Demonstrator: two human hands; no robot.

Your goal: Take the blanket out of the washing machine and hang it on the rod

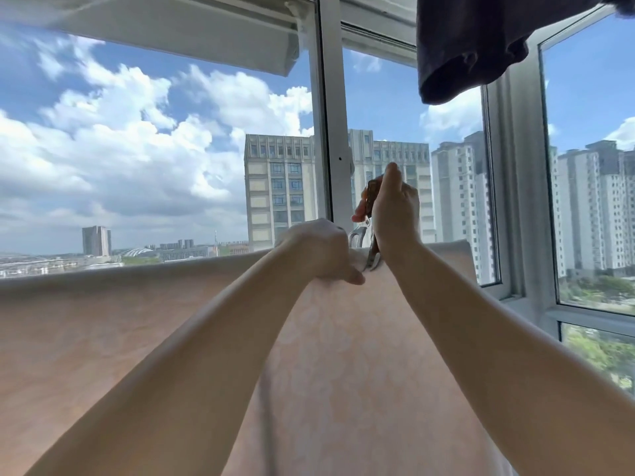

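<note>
Blanket [171,321] was already up and draped, a pale peach spread with a faint flower pattern hanging toward the camera, its top fold running level across the view. The rod itself was hidden beneath that fold, so I could only judge it lay there. No washing machine was in sight.

At the fold, the left hand [323,250] had its fingers curled over the cloth, bunching and gripping a handful just beside the clip. The right hand [395,207] was raised a touch higher, thumb up, squeezing the brownish handles of a large clothes clip [371,231]. The clip's metal prongs pointed down and looked to be straddling the top of the blanket, close against the left hand's knuckles; whether they had bitten fully home I could not tell.

So by my reading the lifting and hanging were done, and this was the securing step: pinning the blanket to the rod so it would not slide. The next move looked to call for easing the squeeze so the prongs closed over cloth and rod together, with the left hand holding the fold steady until then, and afterwards letting go.

Farther out, a dark garment [474,46] hung at upper right, and a white window frame [330,115] stood behind, with tower blocks [280,190] and cloudy blue sky beyond.
</note>
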